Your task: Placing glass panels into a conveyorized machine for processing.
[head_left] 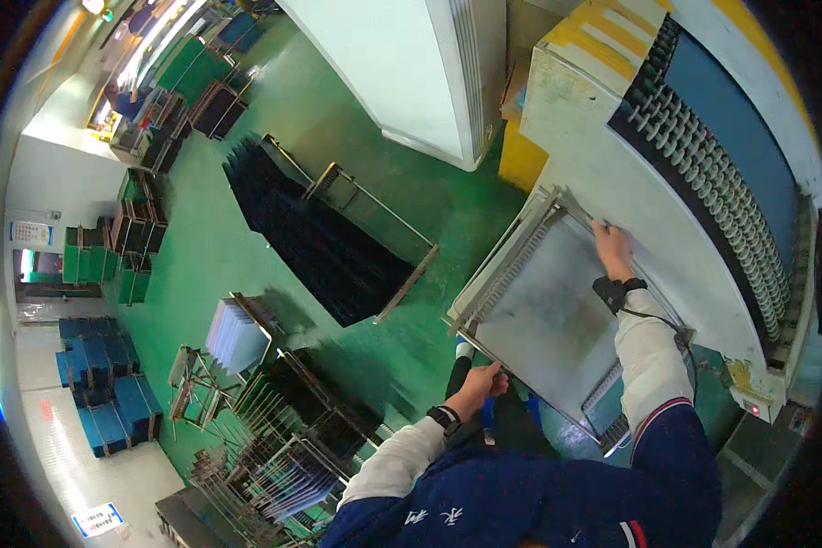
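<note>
Close to my body stands a metal slotted rack (470,321), tilted, with comb-like teeth along two of its sides. A flat grey panel (548,310) fills its middle. My left hand (475,388) is closed on the rack's near left rail, thumb along the top. On the opposite side, my right hand (614,248) reaches across and grips the right rail, next to the pale machine. Its fingertips curl over the edge and are partly hidden. A black strap with a small device and a cable is on my right wrist.
A large machine (584,137) with a roller conveyor (703,164) rises at the right. Ahead, a rack of black panels (310,228) stands on the green floor. More metal racks (292,457) crowd the lower left. Blue crates (100,365) line the left wall; a white cabinet (402,73) stands far ahead.
</note>
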{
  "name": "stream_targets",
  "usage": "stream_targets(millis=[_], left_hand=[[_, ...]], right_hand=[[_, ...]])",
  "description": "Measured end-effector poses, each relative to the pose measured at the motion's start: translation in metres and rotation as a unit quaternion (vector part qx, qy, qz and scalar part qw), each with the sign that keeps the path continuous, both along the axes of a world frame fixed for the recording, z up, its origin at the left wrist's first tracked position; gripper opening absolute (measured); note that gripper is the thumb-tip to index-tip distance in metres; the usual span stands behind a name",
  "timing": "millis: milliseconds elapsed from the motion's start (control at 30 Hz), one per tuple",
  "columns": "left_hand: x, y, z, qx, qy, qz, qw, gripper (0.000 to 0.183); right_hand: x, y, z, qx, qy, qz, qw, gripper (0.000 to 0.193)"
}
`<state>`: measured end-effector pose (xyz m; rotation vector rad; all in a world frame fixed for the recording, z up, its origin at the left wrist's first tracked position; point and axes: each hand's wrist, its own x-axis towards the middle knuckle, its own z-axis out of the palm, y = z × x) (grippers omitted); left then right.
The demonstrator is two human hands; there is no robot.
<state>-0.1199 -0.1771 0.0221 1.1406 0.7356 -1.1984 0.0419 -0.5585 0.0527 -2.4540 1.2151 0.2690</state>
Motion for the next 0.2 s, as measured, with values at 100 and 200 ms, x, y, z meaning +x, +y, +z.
stream_targets(millis=[100,200], left_hand=[[-0.014,0.014,-0.014,-0.022,0.040,0.047,0.998,0.042],[-0.018,0.023,-0.011,-0.033,0.062,0.020,0.997,0.044]], right_hand=[[0.013,0.012,0.007,-0.022,0.039,-0.005,0.999,0.063],[0.020,0.020,-0.005,-0.026,0.023,-0.022,0.999,0.067]])
